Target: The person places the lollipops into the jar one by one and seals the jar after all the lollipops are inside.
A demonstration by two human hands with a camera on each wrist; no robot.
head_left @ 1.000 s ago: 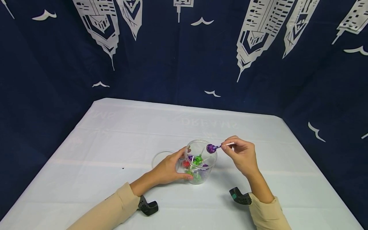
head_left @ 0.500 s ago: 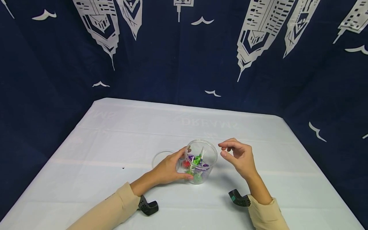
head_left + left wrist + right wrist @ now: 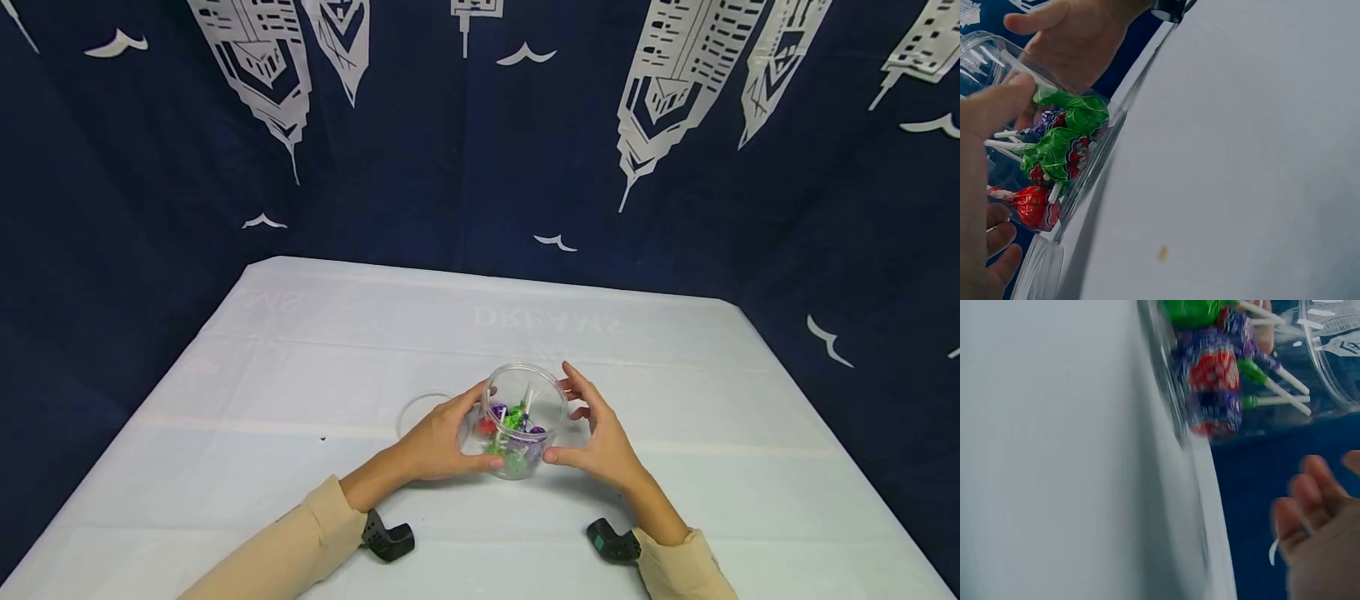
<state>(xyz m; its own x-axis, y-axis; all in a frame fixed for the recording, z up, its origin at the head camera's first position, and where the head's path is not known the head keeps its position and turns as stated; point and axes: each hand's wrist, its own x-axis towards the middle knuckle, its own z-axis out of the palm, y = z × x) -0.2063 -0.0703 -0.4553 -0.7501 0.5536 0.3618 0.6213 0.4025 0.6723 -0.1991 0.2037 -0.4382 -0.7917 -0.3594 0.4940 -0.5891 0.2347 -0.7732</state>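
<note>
A clear plastic jar point(image 3: 519, 367) without its lid stands upright on the table, holding several wrapped lollipops. Among them are green lollipops point(image 3: 1063, 153), a red lollipop point(image 3: 1034, 206) and purple lollipops point(image 3: 1210, 369), sticks pointing various ways. My left hand point(image 3: 441, 439) grips the jar's left side, thumb at the front and fingers reaching round the back. On the other side my right hand point(image 3: 606, 443) curves beside the wall with fingers spread and nothing in it. The right wrist view shows a gap between those fingers and the jar.
A clear round lid point(image 3: 420, 400) lies on the white-covered table point(image 3: 262, 375), partly behind my left hand. A small dark speck point(image 3: 323, 439) is on the cloth to the left. Dark blue printed fabric point(image 3: 420, 167) hangs behind the table.
One second ago my right hand pinched a purple lollipop by its stick above the jar's rim. It let go, then came down beside the jar's right side. My left hand stayed put.
</note>
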